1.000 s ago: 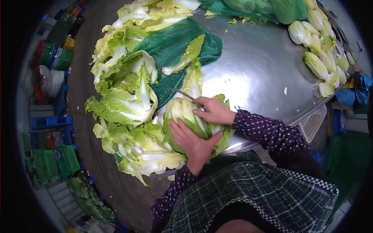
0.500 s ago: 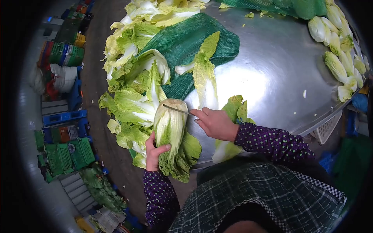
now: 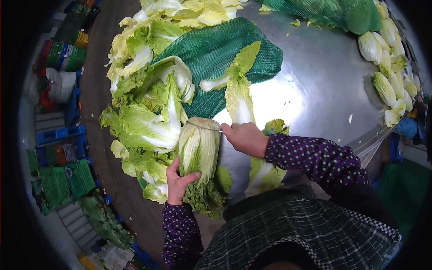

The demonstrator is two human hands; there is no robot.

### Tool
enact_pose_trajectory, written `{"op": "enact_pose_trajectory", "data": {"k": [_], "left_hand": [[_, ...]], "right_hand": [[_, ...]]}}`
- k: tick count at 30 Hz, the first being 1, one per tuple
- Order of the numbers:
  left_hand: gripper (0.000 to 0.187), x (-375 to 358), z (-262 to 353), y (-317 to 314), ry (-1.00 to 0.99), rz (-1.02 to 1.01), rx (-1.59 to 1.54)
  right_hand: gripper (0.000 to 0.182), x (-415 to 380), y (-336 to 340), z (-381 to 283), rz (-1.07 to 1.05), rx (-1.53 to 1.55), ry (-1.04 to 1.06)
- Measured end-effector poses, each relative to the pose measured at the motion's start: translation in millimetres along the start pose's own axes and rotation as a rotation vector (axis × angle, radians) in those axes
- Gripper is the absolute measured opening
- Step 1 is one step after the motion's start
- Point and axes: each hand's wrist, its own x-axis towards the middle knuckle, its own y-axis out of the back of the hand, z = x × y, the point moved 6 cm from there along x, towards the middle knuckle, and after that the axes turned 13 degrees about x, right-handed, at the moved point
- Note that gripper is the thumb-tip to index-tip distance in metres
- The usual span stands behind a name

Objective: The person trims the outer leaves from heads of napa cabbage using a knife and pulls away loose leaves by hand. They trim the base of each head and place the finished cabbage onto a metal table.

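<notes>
My left hand (image 3: 179, 182) grips a head of napa cabbage (image 3: 199, 155) from below and holds it upright at the near edge of the steel table (image 3: 315, 85). My right hand (image 3: 245, 137) is closed on a knife (image 3: 204, 127), whose blade lies across the cut base at the cabbage's top. Loose outer leaves (image 3: 264, 173) lie under my right forearm.
Trimmed leaves (image 3: 144, 112) pile along the table's left edge beside a green mesh sack (image 3: 216, 54). Another mesh sack (image 3: 342, 13) lies at the far side. Several trimmed cabbages (image 3: 389, 58) line the right rim. Crates (image 3: 67, 180) stand on the floor at left.
My left hand moved from on top of the cabbage to underneath and stood it upright. My right hand brought the knife across the cabbage's base. Peeled leaves dropped to the right.
</notes>
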Motion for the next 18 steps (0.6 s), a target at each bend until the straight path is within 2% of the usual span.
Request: {"op": "enact_pose_trajectory", "data": {"k": [2,3,4,6,8,9,12,15,16,17,18], "left_hand": [[0.052,8,-7,4,0.015,-0.010,0.008],[0.051,9,-13,5,0.040,-0.013,0.019],[0.050,10,-23,8,-0.019,-0.058,0.061],[0.056,1,-32,8,-0.046,-0.028,0.002],[0.061,-5,-35,6,-0.080,-0.024,-0.031],[0.064,-7,-37,8,-0.109,-0.044,-0.019],[0.077,-23,-14,-10,-0.275,-0.044,0.038],[0.086,-36,9,-16,-0.442,0.014,0.234],[0.080,-53,44,-26,-0.520,-0.052,0.125],[0.080,-52,49,-32,-0.522,-0.039,0.109],[0.073,-54,49,-31,-0.469,0.035,-0.116]], "right_hand": [[0.024,9,-14,10,-0.120,0.070,-0.085],[0.024,14,-27,15,-0.105,0.069,-0.083],[0.026,25,-46,25,-0.143,0.036,-0.133],[0.029,39,-53,26,-0.143,0.013,-0.171],[0.033,38,-49,34,-0.292,0.128,-0.231],[0.030,32,-51,33,-0.183,0.239,-0.204],[0.023,16,10,-13,0.032,0.376,-0.107],[0.026,-3,77,-57,0.107,0.380,-0.085],[0.030,-9,95,-77,0.194,0.366,0.047],[0.034,-15,106,-95,0.276,0.364,0.180],[0.040,-19,104,-102,0.258,0.338,0.179]]}}
